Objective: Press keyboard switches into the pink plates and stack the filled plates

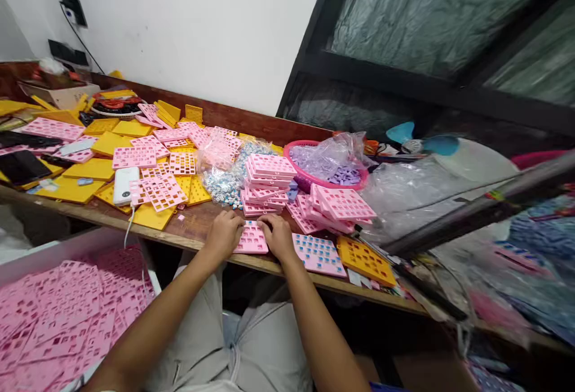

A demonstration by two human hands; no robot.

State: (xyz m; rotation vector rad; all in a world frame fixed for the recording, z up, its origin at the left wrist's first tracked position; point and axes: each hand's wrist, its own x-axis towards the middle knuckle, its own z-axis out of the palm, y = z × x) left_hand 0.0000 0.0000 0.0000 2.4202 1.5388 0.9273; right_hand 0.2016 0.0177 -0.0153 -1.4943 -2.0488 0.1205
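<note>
A pink plastic board (250, 240) with square openings lies near the front edge of the table, between my two hands. My left hand (226, 233) grips its left side with bent fingers. On its right side my right hand (276, 236) has its fingers curled over the top edge; the fingertips are partly hidden. A few blue pieces show at the board's upper edge. Just to the right lies another pink board (318, 254) filled with rows of blue pieces. Behind my hands rises a stack of pink boards (269, 179).
Loose blue and white pieces (222, 185) are heaped behind on the left. A pink basket (287, 151) holds purple pieces. Yellow boards (90, 169) and a white power bank (126, 185) spread leftward. A white bin (155, 284) of pink sheets stands below left; a dark beam (440, 218) slants at right.
</note>
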